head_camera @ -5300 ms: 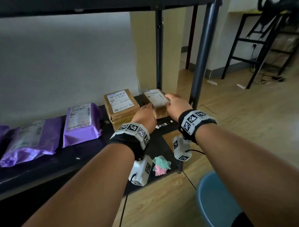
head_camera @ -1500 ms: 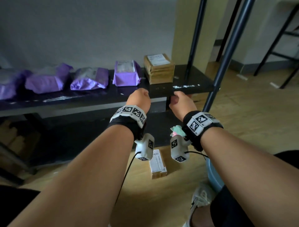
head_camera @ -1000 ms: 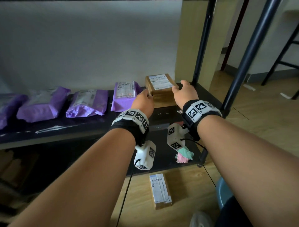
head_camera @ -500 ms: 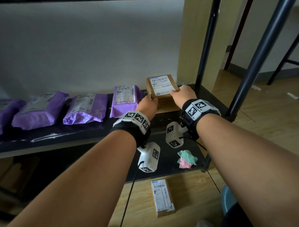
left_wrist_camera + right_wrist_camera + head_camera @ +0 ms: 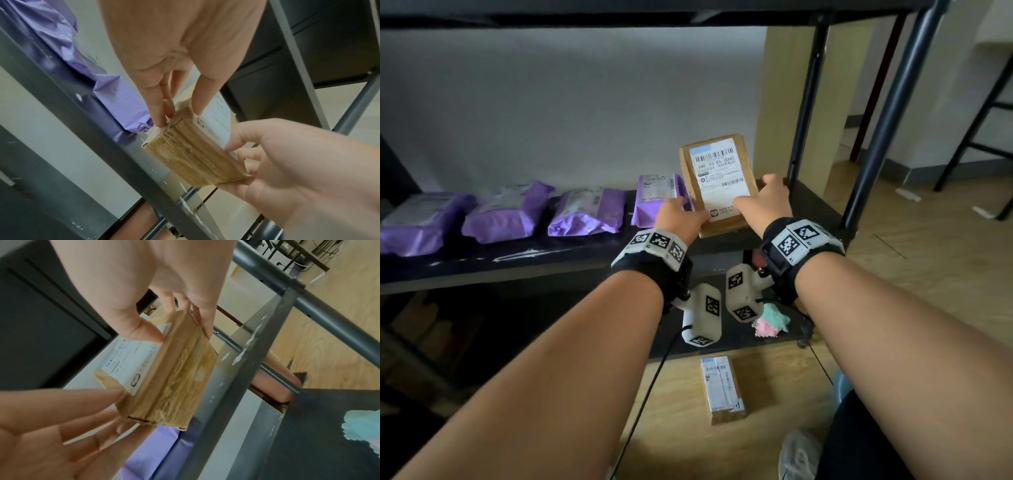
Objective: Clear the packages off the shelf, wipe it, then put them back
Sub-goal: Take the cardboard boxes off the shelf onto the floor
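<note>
A brown cardboard box [image 5: 717, 178] with a white label is off the dark shelf [image 5: 517, 260] at its right end, its far edge tipped up. My left hand [image 5: 678, 216] grips its near left corner, thumb on the label. My right hand [image 5: 760, 202] grips its right side. In the left wrist view, the left hand [image 5: 179, 113] pinches one corner of the box [image 5: 191, 155]. In the right wrist view, the right hand [image 5: 180, 335] pinches the box [image 5: 170, 378] by its edge. Several purple mailer packages [image 5: 585, 212] lie in a row on the shelf to the left.
A smaller labelled box [image 5: 722, 389] lies on the wooden floor below. A pink and teal cloth [image 5: 772, 320] sits on the lower shelf. Black shelf posts [image 5: 804, 102] stand just right of the box. An upper shelf board [image 5: 619, 13] runs overhead.
Both hands came up from the floor, where the small box now lies, to the brown box on the shelf. Since half a second ago its far edge has tipped up.
</note>
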